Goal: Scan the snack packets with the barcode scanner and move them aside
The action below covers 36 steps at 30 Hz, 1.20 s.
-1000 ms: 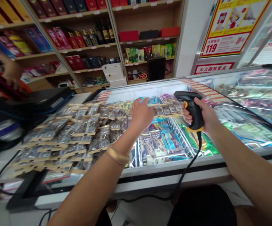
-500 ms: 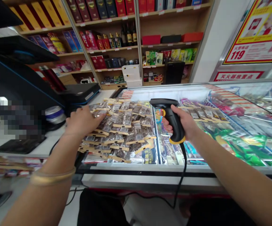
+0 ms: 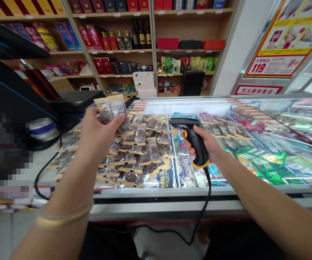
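Note:
In my left hand (image 3: 97, 131) is a small clear snack packet (image 3: 111, 111) with a tan top strip, lifted above the pile and pinched by the thumb. Below it, a heap of similar packets (image 3: 138, 155) covers the left part of the glass-topped freezer. My right hand (image 3: 206, 144) grips a black and yellow barcode scanner (image 3: 197, 139) by its handle, its head turned left towards the packets. A black cable (image 3: 207, 195) hangs from the scanner's base and loops down in front of the freezer.
The freezer (image 3: 172, 207) holds colourful bagged goods, including green bags (image 3: 266, 162). At left stand a dark checkout machine (image 3: 7, 83) and a round white-and-blue container (image 3: 43, 130). Shelves (image 3: 112, 52) of boxes and bottles line the back; a red and yellow notice (image 3: 277, 54) hangs at right.
My left hand has risen from the pile with a packet in its grip. The view has shifted slightly, showing more packets at left. The scanner stays in my right hand, nearly unmoved.

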### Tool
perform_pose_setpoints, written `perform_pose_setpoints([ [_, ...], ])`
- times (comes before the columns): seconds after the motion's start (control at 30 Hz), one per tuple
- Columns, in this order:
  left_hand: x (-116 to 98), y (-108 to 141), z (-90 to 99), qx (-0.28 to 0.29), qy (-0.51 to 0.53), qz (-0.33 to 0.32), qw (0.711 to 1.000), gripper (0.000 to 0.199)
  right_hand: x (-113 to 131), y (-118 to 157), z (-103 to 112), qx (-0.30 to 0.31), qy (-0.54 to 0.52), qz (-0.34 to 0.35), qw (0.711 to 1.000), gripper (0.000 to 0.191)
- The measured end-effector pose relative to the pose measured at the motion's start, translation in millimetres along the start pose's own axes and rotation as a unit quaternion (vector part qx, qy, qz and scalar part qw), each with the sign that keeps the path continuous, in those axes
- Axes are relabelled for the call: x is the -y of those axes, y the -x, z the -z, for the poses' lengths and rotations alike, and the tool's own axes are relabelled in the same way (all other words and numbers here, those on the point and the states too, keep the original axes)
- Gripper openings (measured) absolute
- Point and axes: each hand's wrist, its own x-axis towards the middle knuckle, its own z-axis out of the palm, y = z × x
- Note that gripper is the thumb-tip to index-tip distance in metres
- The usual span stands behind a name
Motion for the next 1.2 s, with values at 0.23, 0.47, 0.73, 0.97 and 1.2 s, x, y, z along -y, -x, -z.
perform_pose_setpoints([
  [0.23, -13.1, 23.9, -122.2, 0.090, 0.082, 0.002, 0.993, 0.014, 31.4, 22.4, 34.0, -0.026, 0.099, 0.054, 0.993, 0.045],
  [0.47, -3.8, 35.2, -128.2, 0.110, -0.089, -0.060, 0.988, 0.017, 19.7, 29.3, 51.1, 0.023, 0.141, -0.011, 0.990, 0.052],
  [0.73, -0.7, 33.9, -127.0, 0.121, -0.106, -0.069, 0.985, 0.020, 18.2, 28.2, 50.4, 0.025, 0.152, -0.017, 0.988, 0.056],
  [0.97, 3.5, 33.3, -126.6, 0.119, -0.108, -0.063, 0.985, 0.023, 16.3, 25.8, 53.5, 0.035, 0.136, -0.011, 0.990, 0.044],
  [1.2, -15.1, 32.3, -131.1, 0.102, -0.104, -0.088, 0.985, 0.030, 32.1, 27.8, 50.1, 0.010, 0.076, 0.009, 0.997, 0.040],
])
